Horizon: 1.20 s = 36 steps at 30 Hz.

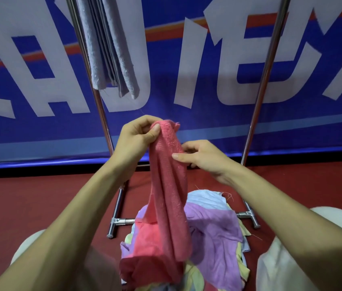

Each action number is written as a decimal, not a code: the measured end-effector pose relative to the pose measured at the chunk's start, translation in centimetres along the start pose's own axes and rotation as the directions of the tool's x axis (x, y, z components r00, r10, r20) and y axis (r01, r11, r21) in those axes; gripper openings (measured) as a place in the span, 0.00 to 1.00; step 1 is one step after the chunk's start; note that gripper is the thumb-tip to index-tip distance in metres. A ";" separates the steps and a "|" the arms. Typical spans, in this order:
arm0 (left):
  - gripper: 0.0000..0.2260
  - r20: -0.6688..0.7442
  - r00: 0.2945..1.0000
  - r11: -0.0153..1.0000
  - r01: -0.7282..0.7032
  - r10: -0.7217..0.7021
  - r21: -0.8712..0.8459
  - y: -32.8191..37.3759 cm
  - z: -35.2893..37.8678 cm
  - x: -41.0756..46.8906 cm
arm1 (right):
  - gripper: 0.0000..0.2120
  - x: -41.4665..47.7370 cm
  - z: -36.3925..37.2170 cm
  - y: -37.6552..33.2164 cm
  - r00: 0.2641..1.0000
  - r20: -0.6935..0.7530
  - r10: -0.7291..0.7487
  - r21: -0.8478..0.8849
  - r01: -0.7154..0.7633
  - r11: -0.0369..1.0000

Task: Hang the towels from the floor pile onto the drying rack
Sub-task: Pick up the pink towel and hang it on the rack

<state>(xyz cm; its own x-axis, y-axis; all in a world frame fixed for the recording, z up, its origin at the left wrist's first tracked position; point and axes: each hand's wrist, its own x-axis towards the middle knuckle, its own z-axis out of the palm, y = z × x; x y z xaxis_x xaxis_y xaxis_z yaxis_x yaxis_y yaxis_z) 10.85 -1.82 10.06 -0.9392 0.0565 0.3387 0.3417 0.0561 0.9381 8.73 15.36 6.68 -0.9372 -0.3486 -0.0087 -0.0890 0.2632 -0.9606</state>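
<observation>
The pile (214, 234) of towels lay on the floor at the foot of the rack (264, 80). From it a pink towel (169, 185) rose limp before the rack, its top edge pinched by the left hand (136, 135), a side fold by the right hand (201, 156). Light and floppy, it probably needed holding by two corners. Grey towels (111, 49) hung on the rack.
</observation>
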 end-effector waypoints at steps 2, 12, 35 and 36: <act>0.08 -0.081 0.995 0.998 0.064 -0.066 -0.023 -0.4 -0.5 0.3 | 0.06 0.0 -0.6 0.1 1.000 -0.024 -0.011 0.053 0.012 0.999; 0.09 -0.023 0.932 0.933 0.361 -0.361 0.009 -1.6 0.5 0.0 | 0.01 -1.0 -2.4 -0.2 0.969 -0.216 -0.116 0.156 0.152 0.976; 0.09 -0.021 0.985 0.982 0.170 -0.169 0.079 -1.6 3.3 0.1 | 0.11 -1.0 -2.9 0.0 0.995 -0.099 -0.031 0.246 0.055 0.968; 0.09 -0.026 0.991 0.987 0.133 -0.131 0.087 -1.4 3.2 0.1 | 0.11 -1.1 -2.7 -0.1 0.999 -0.043 -0.019 0.283 0.030 0.959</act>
<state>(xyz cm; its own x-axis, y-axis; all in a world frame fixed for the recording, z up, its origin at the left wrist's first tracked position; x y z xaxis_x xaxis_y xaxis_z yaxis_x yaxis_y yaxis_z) 10.37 1.28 8.57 -0.9765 0.0226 0.2143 0.2152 0.1500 0.9650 8.82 18.13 7.53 -0.9490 -0.3146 0.0212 -0.0183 -0.0123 -0.9998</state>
